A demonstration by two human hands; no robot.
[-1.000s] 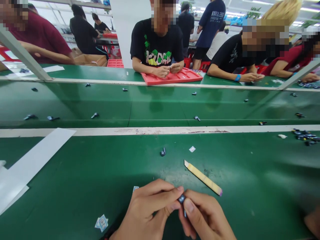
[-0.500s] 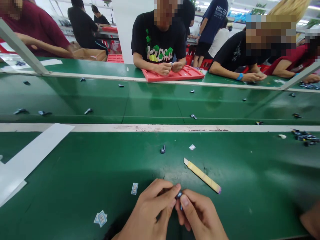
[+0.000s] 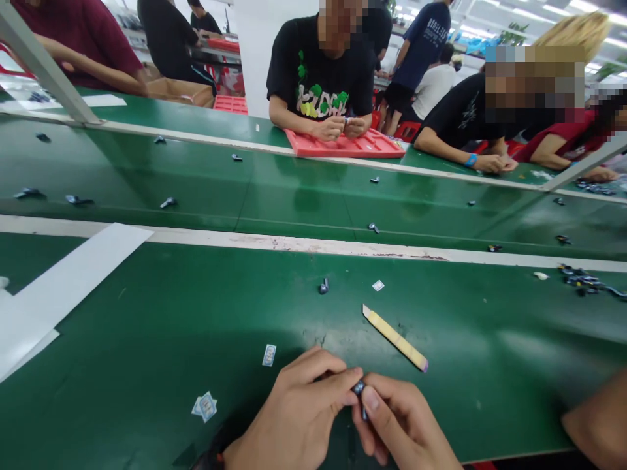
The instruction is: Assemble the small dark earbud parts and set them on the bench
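My left hand [image 3: 298, 418] and my right hand [image 3: 401, 427] meet at the near edge of the green table [image 3: 147, 365]. Between their fingertips they pinch a small dark part [image 3: 359, 389]. A thin yellow stick with a cut tip [image 3: 394, 337] lies just beyond my right hand. Another small dark part [image 3: 323, 286] and a tiny white label [image 3: 377, 285] lie farther out. Small printed labels [image 3: 269, 354] [image 3: 206, 406] lie left of my left hand.
A green conveyor belt [image 3: 294, 196] carries several scattered dark parts across the middle. Beyond it a person works over a red tray [image 3: 347, 145]; others sit beside them. A pile of dark parts [image 3: 585, 281] lies at right. White paper strips [image 3: 63, 287] lie at left.
The view has tilted and shifted slightly. My hands stay together on the small part with only slight finger movement. Parts on the belt have drifted leftward.
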